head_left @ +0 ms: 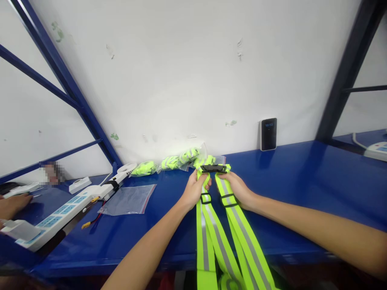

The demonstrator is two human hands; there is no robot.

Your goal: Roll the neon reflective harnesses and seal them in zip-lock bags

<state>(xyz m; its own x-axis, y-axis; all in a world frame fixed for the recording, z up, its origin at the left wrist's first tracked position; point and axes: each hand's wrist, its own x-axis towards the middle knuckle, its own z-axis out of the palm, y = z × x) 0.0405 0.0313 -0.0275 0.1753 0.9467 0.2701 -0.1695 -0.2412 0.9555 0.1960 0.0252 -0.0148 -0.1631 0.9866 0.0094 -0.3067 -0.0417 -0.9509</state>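
Observation:
Both hands hold a neon yellow reflective strap harness (208,225) with grey stripes, its straps hanging over the table's front edge. My left hand (195,187) grips the left strap just below a black buckle (214,168). On the other side, my right hand (237,187) has its fingers closed round the right strap near the same buckle. Black slide adjusters (229,200) sit on the straps below the hands. Behind the left hand, bagged neon yellow bundles (171,162) lie along the wall. A flat, clear zip bag (130,199) rests left of the left hand.
On the blue table (290,177), a long white power strip (65,211) runs along the left, with a yellow-ended cable (90,221) beside it. A black-fronted device (268,134) stands at the wall. Another person's hand (15,203) shows at far left.

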